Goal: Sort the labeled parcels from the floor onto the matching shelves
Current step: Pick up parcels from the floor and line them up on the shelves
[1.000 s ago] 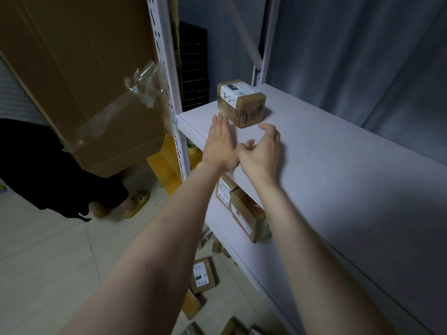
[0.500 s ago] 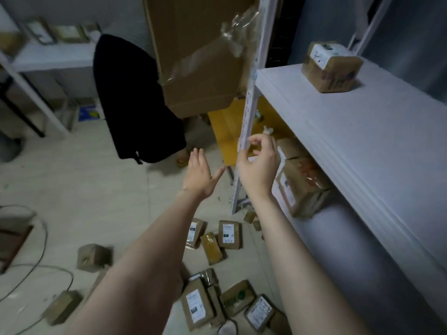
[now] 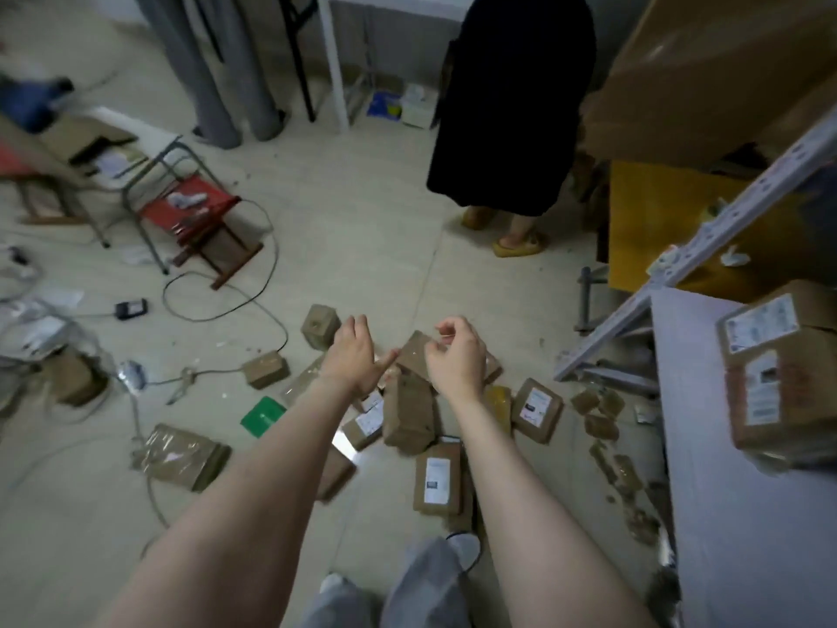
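Observation:
Several brown parcels with white labels lie scattered on the tiled floor, heaped in a pile (image 3: 410, 412) below my hands. A labelled parcel (image 3: 437, 478) lies flat nearer my feet, and another (image 3: 537, 409) lies to the right. My left hand (image 3: 351, 355) hovers over the pile with relaxed fingers and holds nothing. My right hand (image 3: 455, 355) hangs beside it, fingers loosely curled and empty. At the right, the white shelf (image 3: 733, 491) carries labelled boxes (image 3: 779, 369).
A person in a black skirt and yellow slippers (image 3: 512, 106) stands at the back. A red stool (image 3: 190, 215) and looping cables (image 3: 222, 301) lie on the left. A cube box (image 3: 319, 326), a small box (image 3: 266, 369) and a taped flat parcel (image 3: 181, 455) lie apart. The shelf upright (image 3: 706, 233) slants at the right.
My hands left the top shelf, where a box stays, and came down over the floor pile. The view swung from the shelf to the floor.

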The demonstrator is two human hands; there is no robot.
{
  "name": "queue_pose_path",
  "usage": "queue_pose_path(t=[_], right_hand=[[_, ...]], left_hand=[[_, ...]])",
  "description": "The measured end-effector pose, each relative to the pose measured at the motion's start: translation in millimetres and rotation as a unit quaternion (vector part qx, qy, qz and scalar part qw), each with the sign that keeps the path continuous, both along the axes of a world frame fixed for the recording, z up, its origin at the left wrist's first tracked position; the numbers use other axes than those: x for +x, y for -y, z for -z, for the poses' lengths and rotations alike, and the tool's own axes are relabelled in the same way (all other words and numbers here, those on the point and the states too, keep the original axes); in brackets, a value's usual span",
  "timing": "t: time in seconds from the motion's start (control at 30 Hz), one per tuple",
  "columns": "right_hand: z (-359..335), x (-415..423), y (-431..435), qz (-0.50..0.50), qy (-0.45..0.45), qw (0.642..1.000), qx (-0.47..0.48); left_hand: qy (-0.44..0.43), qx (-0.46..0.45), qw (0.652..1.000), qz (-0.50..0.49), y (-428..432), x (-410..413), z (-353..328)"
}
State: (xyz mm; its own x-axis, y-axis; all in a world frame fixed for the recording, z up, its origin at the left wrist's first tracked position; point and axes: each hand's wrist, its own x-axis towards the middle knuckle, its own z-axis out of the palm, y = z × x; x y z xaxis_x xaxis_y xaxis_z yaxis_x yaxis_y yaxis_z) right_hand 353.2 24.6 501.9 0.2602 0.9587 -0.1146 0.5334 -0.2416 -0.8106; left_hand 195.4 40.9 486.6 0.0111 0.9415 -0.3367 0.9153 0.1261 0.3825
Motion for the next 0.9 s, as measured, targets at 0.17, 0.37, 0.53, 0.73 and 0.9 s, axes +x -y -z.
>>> queue_pose_path(t=[0.17,0.37,0.53,0.73,0.9], right_hand=[[45,-62,41,-0.064,-0.024,0.994,-0.081],[92,-100,75,-0.110,-0.002,0.982,-0.152],[125,-125,82,-0.112,-0.021,0.975,-0.190],[175,-117,61,-0.035,-0.081,0.967,-0.240],[226,-80,30,0.015,-0.076,0.959,-0.273]], left_hand=[[-0.017,-0.045,0.996,-0.070,69,-86,28],[-0.018,-0.074,0.989,-0.124,129,-144,67],[-0.014,-0.120,0.982,-0.145,152,-163,101],[0.004,-0.145,0.977,-0.154,131,-152,138],[0.059,-0.156,0.970,-0.177,77,-114,177]])
